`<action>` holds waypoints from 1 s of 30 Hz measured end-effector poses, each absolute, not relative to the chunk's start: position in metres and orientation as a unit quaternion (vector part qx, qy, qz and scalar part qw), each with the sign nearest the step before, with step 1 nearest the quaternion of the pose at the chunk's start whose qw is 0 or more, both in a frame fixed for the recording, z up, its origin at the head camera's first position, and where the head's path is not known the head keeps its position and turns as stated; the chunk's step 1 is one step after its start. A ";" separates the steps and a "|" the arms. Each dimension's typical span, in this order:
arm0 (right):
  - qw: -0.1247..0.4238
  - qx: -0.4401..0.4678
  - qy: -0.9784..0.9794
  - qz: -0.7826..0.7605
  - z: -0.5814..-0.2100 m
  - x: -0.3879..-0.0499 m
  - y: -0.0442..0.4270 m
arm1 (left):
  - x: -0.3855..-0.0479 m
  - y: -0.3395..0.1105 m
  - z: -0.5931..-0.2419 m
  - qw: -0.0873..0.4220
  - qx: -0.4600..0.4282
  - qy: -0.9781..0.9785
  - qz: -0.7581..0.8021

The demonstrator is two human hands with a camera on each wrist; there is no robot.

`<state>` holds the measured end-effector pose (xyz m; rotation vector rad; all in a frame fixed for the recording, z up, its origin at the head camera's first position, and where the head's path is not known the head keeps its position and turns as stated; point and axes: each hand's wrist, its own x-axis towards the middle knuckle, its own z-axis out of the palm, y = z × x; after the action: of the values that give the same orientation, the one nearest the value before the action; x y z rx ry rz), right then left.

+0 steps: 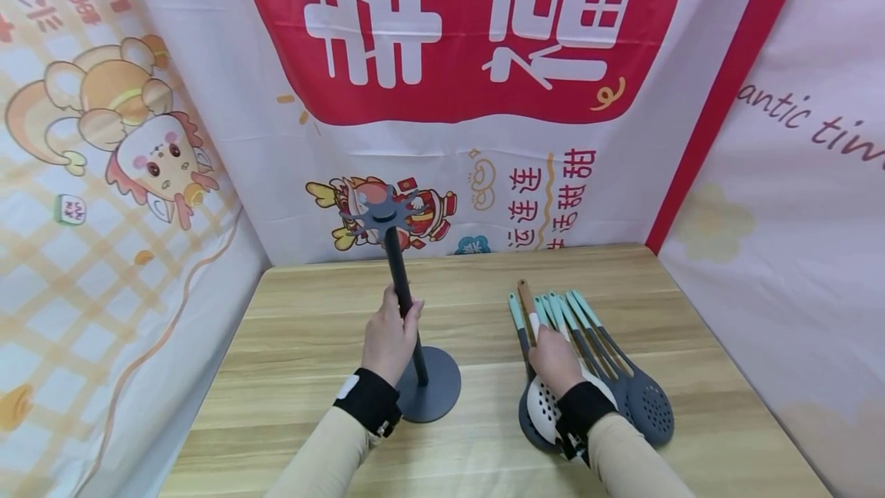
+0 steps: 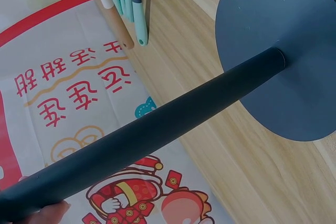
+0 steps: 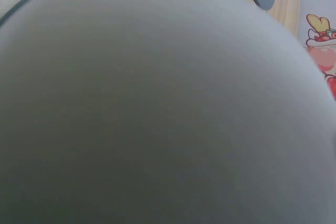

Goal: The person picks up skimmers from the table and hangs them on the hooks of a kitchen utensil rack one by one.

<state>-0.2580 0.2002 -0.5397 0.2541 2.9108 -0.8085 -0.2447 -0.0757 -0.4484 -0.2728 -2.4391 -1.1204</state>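
My left hand (image 1: 390, 336) grips the dark pole of a utensil stand (image 1: 401, 275) partway up. The stand has a ring of hooks at its top and a round base (image 1: 442, 386) on the table. My right hand (image 1: 555, 360) holds a kitchen utensil by its white handle with a brown end (image 1: 525, 298). Beneath and beside that hand lie several dark grey utensils with mint handle ends, among them a slotted turner (image 1: 650, 410). A white perforated head (image 1: 541, 410) shows below the hand; whether it belongs to the held utensil, I cannot tell. A blurred pale surface (image 3: 157, 103) fills most of the right wrist view.
The wooden table (image 1: 290, 375) is bounded at the back by a printed cloth (image 1: 442, 137) with red and white patterns. More cloth hangs along the left side (image 1: 104, 252) and right side (image 1: 774, 252). The stand is left of the utensil pile, with bare wood between them.
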 end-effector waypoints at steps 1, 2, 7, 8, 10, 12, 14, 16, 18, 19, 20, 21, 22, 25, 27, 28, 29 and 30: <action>0.054 0.084 0.958 -0.270 -0.539 -0.257 0.201 | -0.245 -0.075 -0.448 0.220 -0.100 -0.882 -0.405; 0.056 0.086 0.955 -0.277 -0.538 -0.256 0.201 | -0.245 -0.075 -0.448 0.221 -0.101 -0.881 -0.406; 0.060 0.099 0.948 -0.297 -0.531 -0.254 0.202 | -0.244 -0.074 -0.448 0.224 -0.104 -0.879 -0.408; 0.061 0.103 0.947 -0.299 -0.530 -0.254 0.202 | -0.244 -0.074 -0.448 0.225 -0.105 -0.879 -0.408; 0.061 0.106 0.946 -0.299 -0.529 -0.254 0.203 | -0.244 -0.074 -0.448 0.227 -0.106 -0.878 -0.408; 0.060 0.108 0.946 -0.301 -0.529 -0.254 0.204 | -0.244 -0.074 -0.447 0.228 -0.106 -0.878 -0.408; 0.060 0.108 0.943 -0.308 -0.528 -0.254 0.205 | -0.243 -0.074 -0.447 0.229 -0.106 -0.878 -0.407; 0.060 0.108 0.941 -0.315 -0.527 -0.253 0.206 | -0.243 -0.074 -0.447 0.232 -0.106 -0.877 -0.407; 0.062 0.111 0.938 -0.323 -0.527 -0.254 0.208 | -0.243 -0.074 -0.447 0.233 -0.105 -0.877 -0.407; 0.063 0.114 0.937 -0.325 -0.526 -0.254 0.208 | -0.243 -0.074 -0.447 0.233 -0.104 -0.877 -0.407; 0.064 0.117 0.936 -0.326 -0.526 -0.254 0.209 | -0.243 -0.074 -0.446 0.234 -0.104 -0.877 -0.408; 0.064 0.120 0.935 -0.327 -0.526 -0.254 0.209 | -0.242 -0.074 -0.446 0.232 -0.104 -0.877 -0.408; 0.065 0.123 0.934 -0.329 -0.525 -0.254 0.209 | -0.242 -0.074 -0.446 0.230 -0.103 -0.877 -0.408; 0.065 0.130 0.934 -0.327 -0.524 -0.255 0.210 | -0.242 -0.074 -0.446 0.228 -0.102 -0.877 -0.411; 0.065 0.132 0.934 -0.326 -0.524 -0.254 0.210 | -0.243 -0.074 -0.446 0.229 -0.103 -0.876 -0.411; 0.064 0.133 0.934 -0.326 -0.523 -0.254 0.210 | -0.243 -0.074 -0.446 0.231 -0.104 -0.876 -0.410; 0.063 0.133 0.934 -0.326 -0.523 -0.254 0.210 | -0.243 -0.074 -0.447 0.232 -0.105 -0.876 -0.409; 0.060 0.132 0.935 -0.325 -0.522 -0.253 0.210 | -0.244 -0.074 -0.447 0.233 -0.104 -0.876 -0.409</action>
<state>-0.2531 0.2096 -0.5219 0.3980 2.8282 -0.9837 -0.2436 -0.0741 -0.4472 -0.2867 -2.4072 -1.1233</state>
